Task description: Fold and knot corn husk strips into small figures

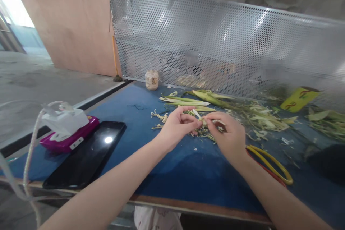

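Note:
Over the middle of the blue table, my left hand and my right hand meet at the fingertips. Between them they pinch a small pale plant strip, whitish green, and I cannot make out its exact kind. Both sets of fingers are closed on it. A heap of green and dried plant scraps lies just below the fingertips. To its left are knotted pale strands. Long green leaves, like corn husks, are spread behind my hands.
A purple tissue pack and a black phone lie left. Near the perforated metal screen stands a jar. On the right are more leaves, a yellow container and yellow-red handles beside my right forearm.

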Action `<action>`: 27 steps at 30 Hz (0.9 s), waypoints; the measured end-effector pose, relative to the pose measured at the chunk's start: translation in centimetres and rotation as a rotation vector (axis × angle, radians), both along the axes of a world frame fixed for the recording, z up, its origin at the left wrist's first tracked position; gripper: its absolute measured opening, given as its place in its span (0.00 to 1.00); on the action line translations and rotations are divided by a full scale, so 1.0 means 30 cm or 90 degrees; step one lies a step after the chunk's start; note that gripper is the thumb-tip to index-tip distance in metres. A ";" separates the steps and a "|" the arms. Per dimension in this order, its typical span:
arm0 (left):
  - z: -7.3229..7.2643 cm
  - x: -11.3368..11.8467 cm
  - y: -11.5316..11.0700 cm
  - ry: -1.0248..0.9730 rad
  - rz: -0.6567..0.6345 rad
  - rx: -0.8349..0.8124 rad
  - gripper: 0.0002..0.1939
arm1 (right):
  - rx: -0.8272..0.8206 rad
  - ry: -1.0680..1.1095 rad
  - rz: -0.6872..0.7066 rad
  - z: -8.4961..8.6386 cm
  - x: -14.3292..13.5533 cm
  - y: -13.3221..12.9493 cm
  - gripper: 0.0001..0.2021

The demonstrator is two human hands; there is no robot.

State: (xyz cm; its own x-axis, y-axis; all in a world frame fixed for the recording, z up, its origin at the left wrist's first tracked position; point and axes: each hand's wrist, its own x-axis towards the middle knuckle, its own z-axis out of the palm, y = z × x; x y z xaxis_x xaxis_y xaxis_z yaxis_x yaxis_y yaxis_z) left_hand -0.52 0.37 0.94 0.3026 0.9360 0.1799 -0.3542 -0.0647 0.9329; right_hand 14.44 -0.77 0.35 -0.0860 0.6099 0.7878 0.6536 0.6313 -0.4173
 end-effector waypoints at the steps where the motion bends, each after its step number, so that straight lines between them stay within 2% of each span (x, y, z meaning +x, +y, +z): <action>1: -0.001 -0.001 0.001 0.007 0.006 0.014 0.24 | -0.016 0.021 0.007 0.000 -0.003 -0.002 0.04; 5: 0.000 -0.001 -0.002 0.035 0.021 0.075 0.26 | -0.071 0.121 0.041 -0.004 -0.009 -0.004 0.03; 10: 0.009 0.002 -0.013 0.019 0.015 0.046 0.28 | -0.107 0.180 0.097 -0.009 -0.008 -0.001 0.03; 16: 0.015 -0.001 -0.006 -0.006 0.065 0.025 0.23 | -0.106 0.131 0.090 -0.001 -0.008 -0.003 0.07; 19: 0.018 -0.004 -0.003 -0.018 0.084 0.019 0.20 | -0.044 0.035 0.052 0.003 0.002 -0.004 0.09; 22: 0.016 -0.004 -0.002 -0.002 0.097 0.026 0.20 | 0.104 -0.071 0.018 0.006 0.017 0.000 0.07; 24: 0.010 -0.004 0.000 0.025 0.114 0.037 0.23 | 0.184 -0.139 0.031 0.008 0.026 0.004 0.07; 27: -0.002 -0.007 0.005 0.095 0.145 0.086 0.25 | 0.212 -0.257 0.086 0.018 0.035 0.008 0.08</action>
